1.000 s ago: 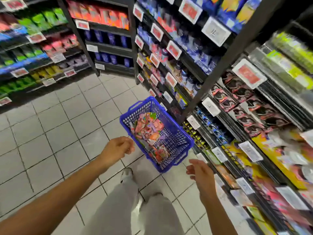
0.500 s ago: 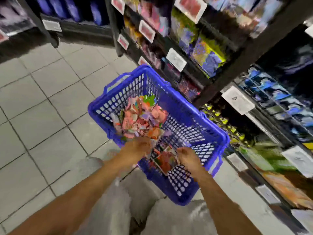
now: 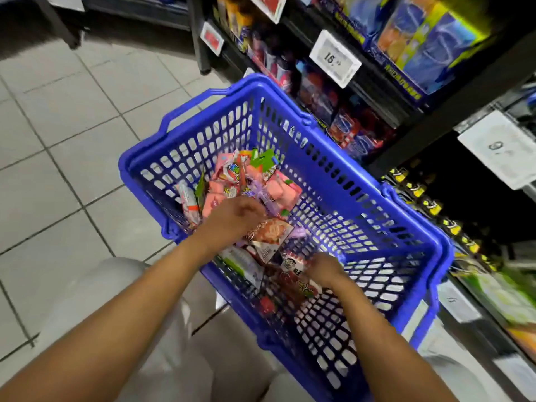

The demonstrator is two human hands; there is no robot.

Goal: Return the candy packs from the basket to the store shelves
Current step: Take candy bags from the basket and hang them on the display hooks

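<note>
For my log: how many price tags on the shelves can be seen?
4: a red one far left, one cut off at the top, the "16" tag, and a blurred tag at right. Others may be hidden.

Open-topped basket [image 3: 362,181] (shelves [image 3: 435,117] close alongside); bare mesh rightward.

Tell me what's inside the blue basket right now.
The basket holds a heap of candy packs, mostly pink and red. The left hand and right hand reach in, covering some packs; what they grip is hidden.
</note>
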